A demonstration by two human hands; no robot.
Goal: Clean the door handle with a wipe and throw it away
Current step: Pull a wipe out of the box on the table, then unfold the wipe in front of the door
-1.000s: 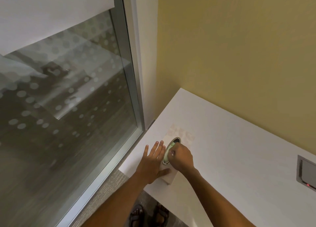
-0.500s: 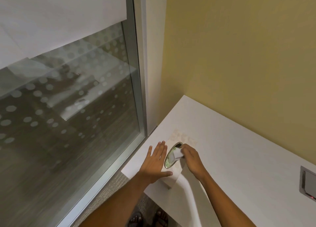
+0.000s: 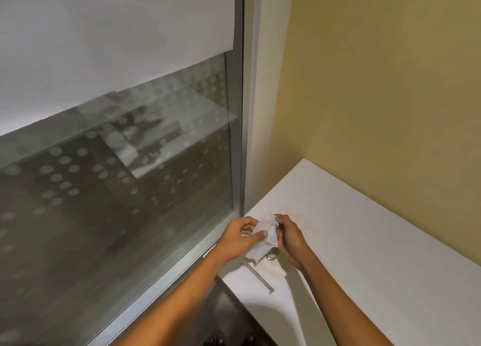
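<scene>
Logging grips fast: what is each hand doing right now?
Left hand: closed, pinching the white wipe.
Right hand: closed, gripping the same wipe's other side.

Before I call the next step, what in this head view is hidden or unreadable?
- Wipe pack: its round opening is mostly hidden behind the wipe and right hand.
- Door handle: not in the frame.
- Bin: not in the frame.
- Beyond the glass: blurred by reflections and frosted dots.
</scene>
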